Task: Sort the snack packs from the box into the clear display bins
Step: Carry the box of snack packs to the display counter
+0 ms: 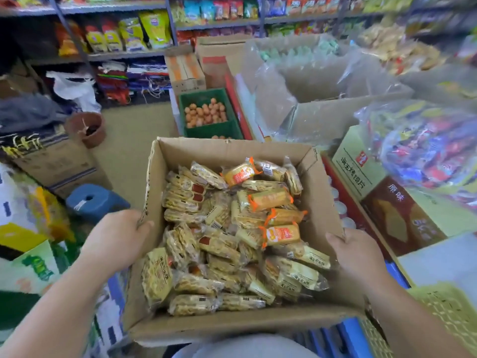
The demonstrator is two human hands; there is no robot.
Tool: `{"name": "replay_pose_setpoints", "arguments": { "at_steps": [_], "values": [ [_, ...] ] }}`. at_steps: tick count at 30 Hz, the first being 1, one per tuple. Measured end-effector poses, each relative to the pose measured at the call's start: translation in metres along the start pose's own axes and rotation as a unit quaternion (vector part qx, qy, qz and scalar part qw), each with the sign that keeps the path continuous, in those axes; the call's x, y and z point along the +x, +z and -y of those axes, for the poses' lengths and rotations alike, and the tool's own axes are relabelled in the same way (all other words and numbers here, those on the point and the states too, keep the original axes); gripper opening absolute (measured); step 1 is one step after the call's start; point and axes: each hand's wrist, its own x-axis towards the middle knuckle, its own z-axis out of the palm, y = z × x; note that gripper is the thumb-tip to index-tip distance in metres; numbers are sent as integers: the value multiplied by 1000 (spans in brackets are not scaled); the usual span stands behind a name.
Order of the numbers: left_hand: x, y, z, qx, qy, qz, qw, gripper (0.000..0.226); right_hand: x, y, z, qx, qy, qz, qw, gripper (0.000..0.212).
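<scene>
An open cardboard box [232, 151] sits in front of me, held up at about waist height. It is full of several pale yellow snack packs [219, 244] and a few orange-wrapped packs [281, 235] on its right side. My left hand [116, 239] grips the box's left wall, thumb over the rim. My right hand [358, 257] grips the right wall in the same way. A clear plastic-lined bin [320, 81] stands beyond the box at the right.
A green crate of eggs [206, 115] stands just beyond the box. A blue stool [95, 200] and cartons [54, 161] are on the left floor. Boxes and a bag of wrapped sweets [426, 148] crowd the right. Snack shelves [134, 32] line the back.
</scene>
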Motion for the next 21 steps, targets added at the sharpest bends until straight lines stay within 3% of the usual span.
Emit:
{"name": "replay_pose_setpoints", "arguments": {
  "at_steps": [4,9,14,21],
  "values": [
    [108,9,-53,22,110,43,993,46,23,3,-2,49,101,-45,993,30],
    [209,24,-130,72,262,103,957,43,16,14,-4,70,268,-98,956,34],
    [249,48,-209,93,394,142,903,47,-6,24,-5,79,404,-170,895,43],
    [287,105,-308,183,485,190,834,40,-11,44,-15,105,496,-203,838,42]
  ]
}}
